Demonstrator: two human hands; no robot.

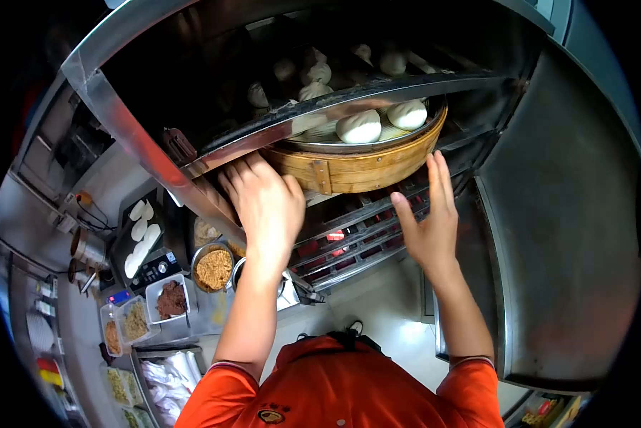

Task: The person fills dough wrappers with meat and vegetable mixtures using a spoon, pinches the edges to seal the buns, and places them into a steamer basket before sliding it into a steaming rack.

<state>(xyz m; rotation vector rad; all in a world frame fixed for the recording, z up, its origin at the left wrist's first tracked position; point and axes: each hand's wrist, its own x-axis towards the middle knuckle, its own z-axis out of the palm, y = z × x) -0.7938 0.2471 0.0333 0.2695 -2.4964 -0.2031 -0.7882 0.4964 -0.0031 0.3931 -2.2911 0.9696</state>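
A round bamboo steamer (367, 172) holding white buns (359, 127) sits on a rack inside a metal cabinet, partly under the shelf bar above it. My left hand (267, 203) is at its left side, fingers spread and slightly bent, the thumb near the bamboo wall. On the other side my right hand (432, 214) is open, its thumb and fingers apart and the fingertips right by the steamer's right wall. More buns (315, 82) stand on the shelf above, in shadow.
An opened metal door (563, 228) hangs at the right, and rack bars (363, 235) run below the steamer. On the left counter are bowls of filling (213, 268), plastic tubs (136, 319) and a black cooker (160, 250) with white pieces on it.
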